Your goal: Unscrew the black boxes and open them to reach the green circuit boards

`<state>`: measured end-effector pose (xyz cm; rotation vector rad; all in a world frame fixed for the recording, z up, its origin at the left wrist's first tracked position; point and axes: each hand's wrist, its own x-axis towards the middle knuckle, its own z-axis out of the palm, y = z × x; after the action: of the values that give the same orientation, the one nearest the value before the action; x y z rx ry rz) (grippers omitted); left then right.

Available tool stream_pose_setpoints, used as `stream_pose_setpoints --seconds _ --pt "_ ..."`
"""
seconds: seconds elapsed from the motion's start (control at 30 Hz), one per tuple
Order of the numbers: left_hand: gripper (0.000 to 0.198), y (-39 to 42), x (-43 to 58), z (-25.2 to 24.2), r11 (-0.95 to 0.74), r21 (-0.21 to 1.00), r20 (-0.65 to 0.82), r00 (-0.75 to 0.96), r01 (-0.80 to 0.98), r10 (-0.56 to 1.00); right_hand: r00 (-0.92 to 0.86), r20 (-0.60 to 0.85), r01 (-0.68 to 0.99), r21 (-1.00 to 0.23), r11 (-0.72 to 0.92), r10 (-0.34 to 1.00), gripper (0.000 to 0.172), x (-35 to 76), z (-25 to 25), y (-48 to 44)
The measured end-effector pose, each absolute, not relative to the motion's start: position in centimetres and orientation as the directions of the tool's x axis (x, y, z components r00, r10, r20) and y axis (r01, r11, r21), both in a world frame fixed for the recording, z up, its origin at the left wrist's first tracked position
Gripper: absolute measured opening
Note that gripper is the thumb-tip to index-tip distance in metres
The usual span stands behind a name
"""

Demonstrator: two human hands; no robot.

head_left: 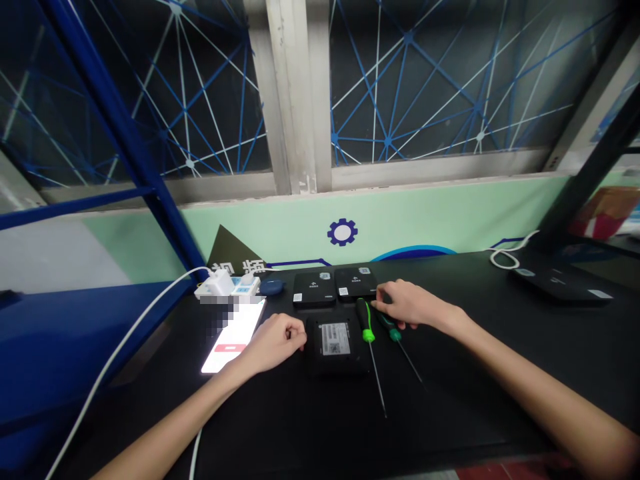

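Observation:
A black box with a white label lies on the black table, bottom up. My left hand rests beside its left edge, fingers curled, with nothing visible in them. My right hand lies over the handle of the smaller green-and-black screwdriver, fingers curled onto it. A longer screwdriver with a bright green collar lies just left of it, shaft toward me. Two more black boxes sit behind, side by side.
A lit phone lies left of my left hand. Behind it are a white power strip with a charger and its cable. Another black box and a white coiled cable lie at the far right. A blue frame stands on the left.

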<state>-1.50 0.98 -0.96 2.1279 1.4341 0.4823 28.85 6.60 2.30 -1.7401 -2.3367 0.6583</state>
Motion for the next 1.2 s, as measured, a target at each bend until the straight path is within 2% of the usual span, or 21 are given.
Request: stream_pose_setpoints --seconds 0.17,0.23,0.3,0.43,0.53,0.73,0.97,1.2 --pt "0.026 0.8 -1.4 -0.7 -0.31 0.595 0.012 0.377 0.741 0.926 -0.396 0.186 0.836 -0.332 0.437 0.899 0.015 28.5 3.0 6.5" --pt "0.026 0.8 -1.4 -0.5 -0.313 0.596 0.01 0.383 0.74 0.924 -0.501 0.252 0.751 -0.349 0.56 0.828 0.017 28.1 3.2 6.1" --pt "0.027 0.8 -1.5 -0.5 -0.315 0.596 0.003 0.391 0.738 0.921 -0.616 0.298 0.627 -0.375 0.683 0.729 0.029 27.6 3.1 5.3" --pt "0.027 0.9 -1.6 -0.7 -0.321 0.596 -0.013 0.408 0.736 0.913 -0.741 0.268 0.486 -0.418 0.767 0.615 0.066 26.5 2.5 3.4" --pt "0.026 1.0 -1.7 -0.8 -0.326 0.592 -0.017 0.415 0.737 0.909 -0.789 0.221 0.458 -0.411 0.789 0.573 0.079 25.7 2.0 2.6" --pt "0.025 1.2 -1.8 -0.8 -0.34 0.589 -0.023 0.436 0.733 0.899 -0.804 0.206 0.47 -0.354 0.808 0.558 0.074 25.0 1.7 2.2" --pt "0.026 1.1 -1.7 -0.5 -0.357 0.575 -0.023 0.45 0.737 0.892 -0.774 0.227 0.488 -0.381 0.785 0.591 0.078 24.7 1.6 2.2" --pt "0.026 1.0 -1.7 -0.5 -0.363 0.553 -0.025 0.451 0.75 0.892 -0.753 0.276 0.479 -0.392 0.786 0.597 0.067 24.9 1.9 2.3"
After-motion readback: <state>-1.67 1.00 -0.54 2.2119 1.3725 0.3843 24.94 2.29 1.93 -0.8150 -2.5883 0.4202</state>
